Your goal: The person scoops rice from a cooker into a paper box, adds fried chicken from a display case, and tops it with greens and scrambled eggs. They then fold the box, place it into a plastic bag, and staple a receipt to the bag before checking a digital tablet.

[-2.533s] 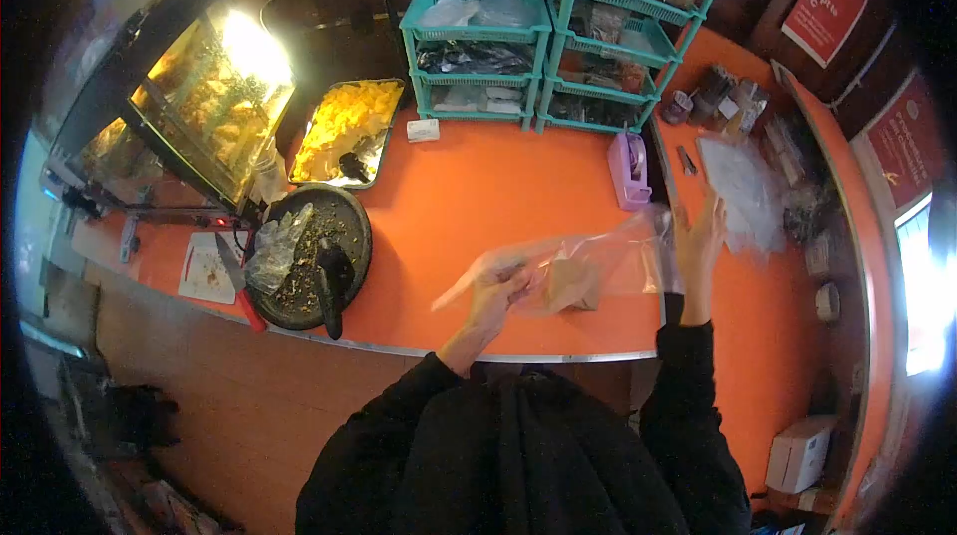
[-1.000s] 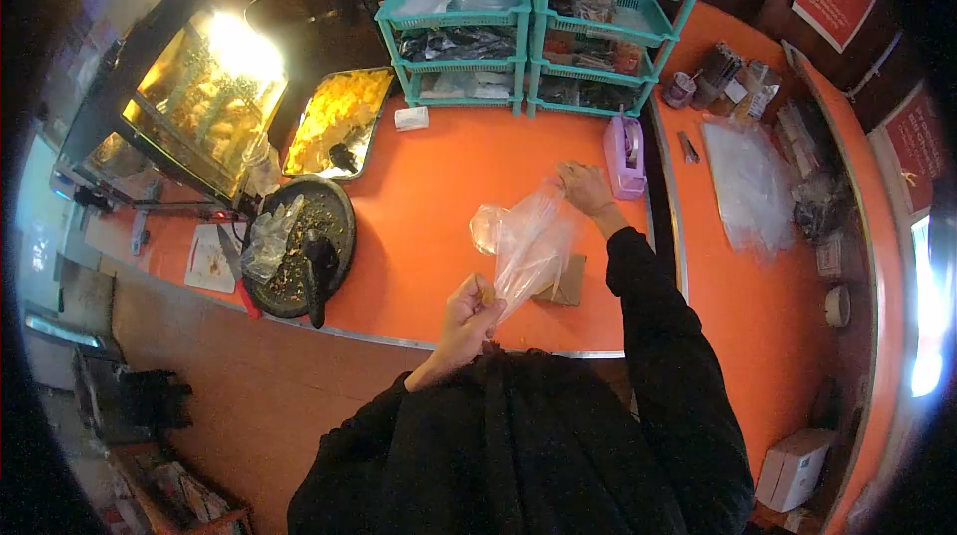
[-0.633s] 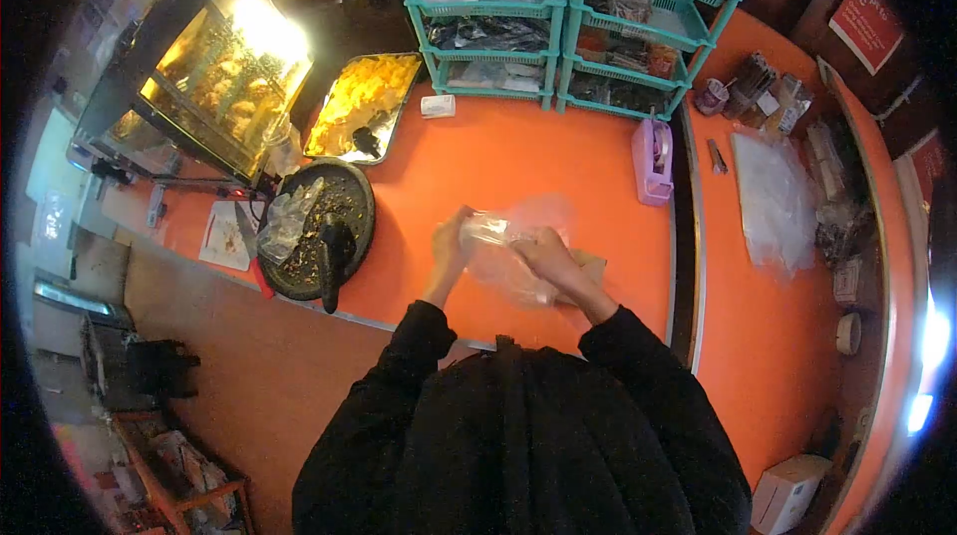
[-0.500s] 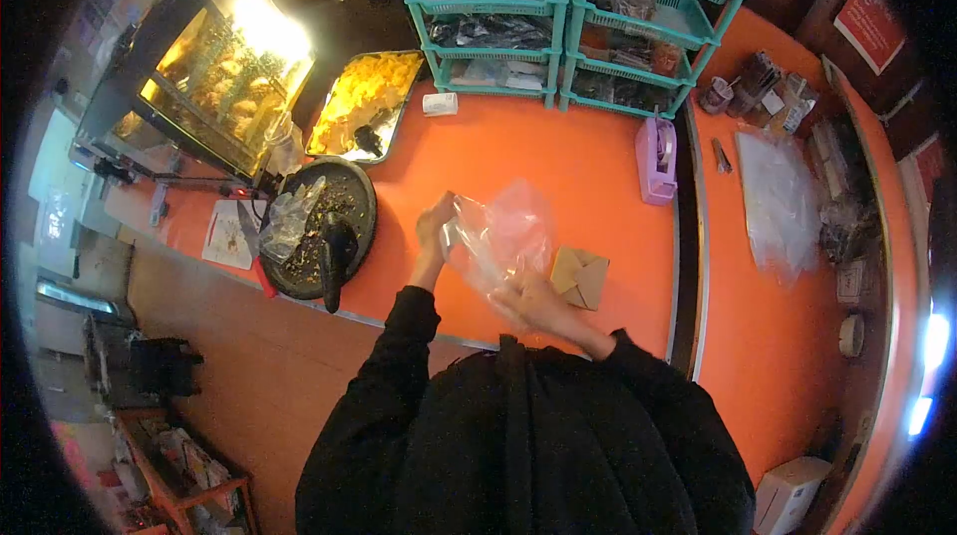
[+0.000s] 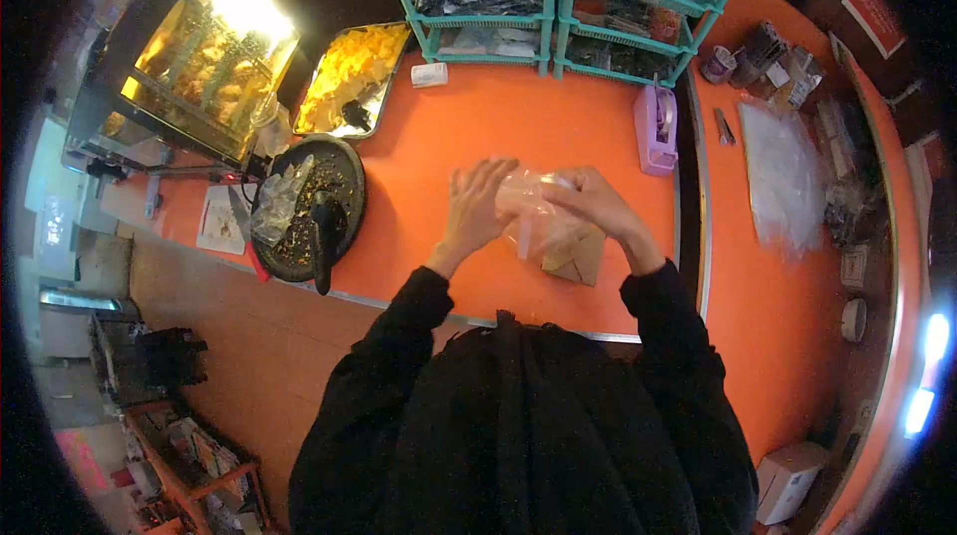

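Note:
A clear plastic bag point(image 5: 525, 204) stretches between my hands above the orange counter. My right hand point(image 5: 601, 204) pinches its upper edge between thumb and fingers. On the bag's other side, my left hand point(image 5: 477, 211) has its fingers apart and slightly blurred; its thumb side meets the plastic. Directly beneath the bag sits a small brown cardboard box point(image 5: 575, 264), partly covered by it.
To the left are a round stone mortar point(image 5: 351, 221) with a dark pestle point(image 5: 324, 236), a knife on a white board point(image 5: 218, 224), a tray of yellow food point(image 5: 344, 66) and a lit display case point(image 5: 189, 76). Green racks point(image 5: 483, 58) and a purple tape dispenser point(image 5: 655, 131) stand behind.
The bag has moved right, over the cardboard box. My right hand has risen to its upper edge, and my left hand has shifted right, its fingers now spread.

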Motion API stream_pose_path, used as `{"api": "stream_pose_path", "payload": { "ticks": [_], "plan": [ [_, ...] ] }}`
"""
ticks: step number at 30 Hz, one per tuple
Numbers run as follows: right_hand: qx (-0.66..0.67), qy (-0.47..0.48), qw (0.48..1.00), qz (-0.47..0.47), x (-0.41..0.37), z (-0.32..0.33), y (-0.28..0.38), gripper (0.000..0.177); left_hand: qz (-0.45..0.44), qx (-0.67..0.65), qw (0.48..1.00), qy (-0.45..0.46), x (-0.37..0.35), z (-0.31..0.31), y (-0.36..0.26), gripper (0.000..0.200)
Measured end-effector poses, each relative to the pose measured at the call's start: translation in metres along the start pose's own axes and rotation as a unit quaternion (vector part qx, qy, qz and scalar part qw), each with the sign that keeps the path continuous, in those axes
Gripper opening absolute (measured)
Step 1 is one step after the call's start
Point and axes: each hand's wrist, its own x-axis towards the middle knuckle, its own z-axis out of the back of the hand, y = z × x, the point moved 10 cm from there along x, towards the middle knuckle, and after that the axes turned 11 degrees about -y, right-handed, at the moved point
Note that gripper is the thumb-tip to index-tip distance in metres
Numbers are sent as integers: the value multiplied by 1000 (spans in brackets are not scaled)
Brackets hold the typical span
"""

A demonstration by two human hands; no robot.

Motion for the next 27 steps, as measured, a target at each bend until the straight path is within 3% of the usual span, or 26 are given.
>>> {"api": "stream_pose_path", "payload": {
  "ticks": [2,3,4,5,6,8,10,11,13,17,20,22,25,27],
  "plan": [
    [67,-32,997,6,19,25,-15,26,13,-61,995,83,-10,-57,17,50],
    [100,-47,994,9,23,37,-25,30,25,-15,992,120,-15,-70,29,48],
    [-4,-157,987,37,21,71,-38,37,37,32,987,154,-18,-79,44,45],
    [-107,-263,956,67,13,105,-48,46,49,79,978,187,-19,-83,57,43],
    [-206,-364,903,96,1,128,-56,55,119,63,976,172,-16,-70,70,44],
    [-425,-178,885,71,-9,81,-116,82,258,31,956,139,-16,-39,88,45],
    [-496,16,867,-29,-30,10,-187,91,372,-192,896,147,-33,-51,94,48],
    [-531,-20,847,24,-36,-4,-174,88,420,-300,844,144,-39,-58,94,49],
    [-591,-93,791,131,-47,-18,-140,83,420,-323,844,80,-33,-46,89,49],
    [-506,-72,859,-12,-33,14,-156,88,470,-405,782,56,-49,-49,96,45],
    [-480,-46,874,-69,-33,34,-159,88,467,-388,794,39,-76,-59,109,44],
    [-483,-22,868,-115,-37,42,-154,86,511,-441,736,54,-105,-78,114,47],
    [-503,29,861,-75,-48,29,-88,86,552,-530,637,91,-144,-113,107,48],
    [-418,54,907,-17,-45,8,-51,86,576,-599,545,110,-163,-136,85,48]
  ]
}}
